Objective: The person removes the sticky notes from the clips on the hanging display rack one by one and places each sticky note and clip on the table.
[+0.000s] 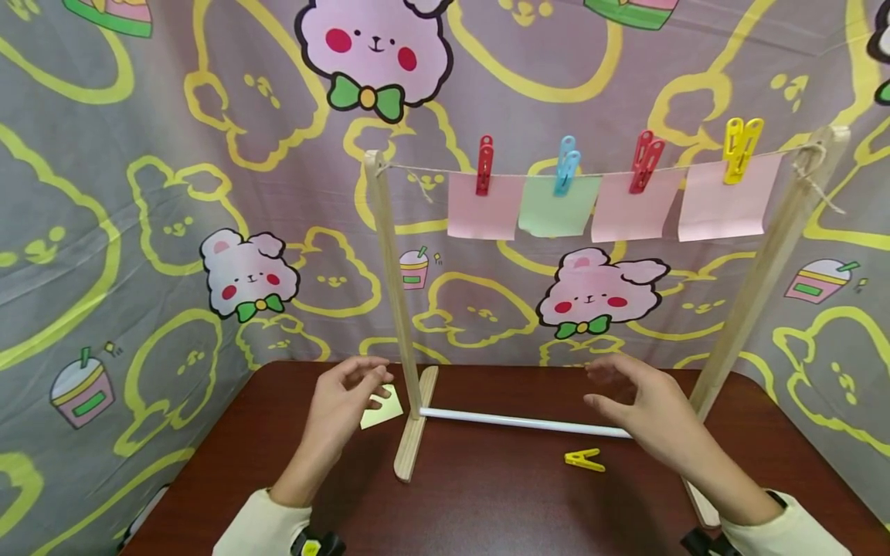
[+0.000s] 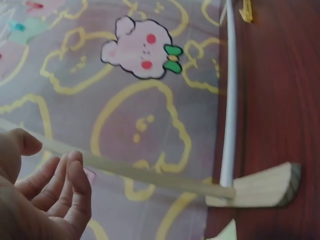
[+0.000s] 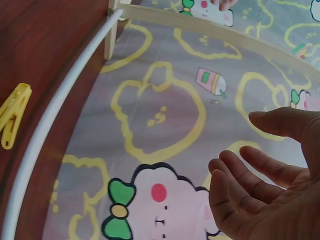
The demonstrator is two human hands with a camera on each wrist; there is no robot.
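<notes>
My left hand [image 1: 342,401] hovers beside the left wooden post [image 1: 398,286], fingers loosely bent around nothing, above a yellow paper note [image 1: 382,407] on the table. My right hand [image 1: 657,409] hangs near the right post [image 1: 761,293], relaxed and empty, thumb apart from the fingers in the right wrist view [image 3: 270,180]. A yellow clothespin [image 1: 584,460] lies on the table in front of the white rod [image 1: 521,422]. From the string hang pink [image 1: 483,216], green [image 1: 556,212], pink [image 1: 634,215] and pale pink notes [image 1: 726,205], with red, blue, red and yellow clothespins on them.
The wooden foot [image 1: 410,455] of the left post rests on the dark red table [image 1: 487,494]. A second foot [image 1: 704,506] stands at the right, partly behind my forearm. A patterned cloth [image 1: 160,309] hangs behind and at both sides.
</notes>
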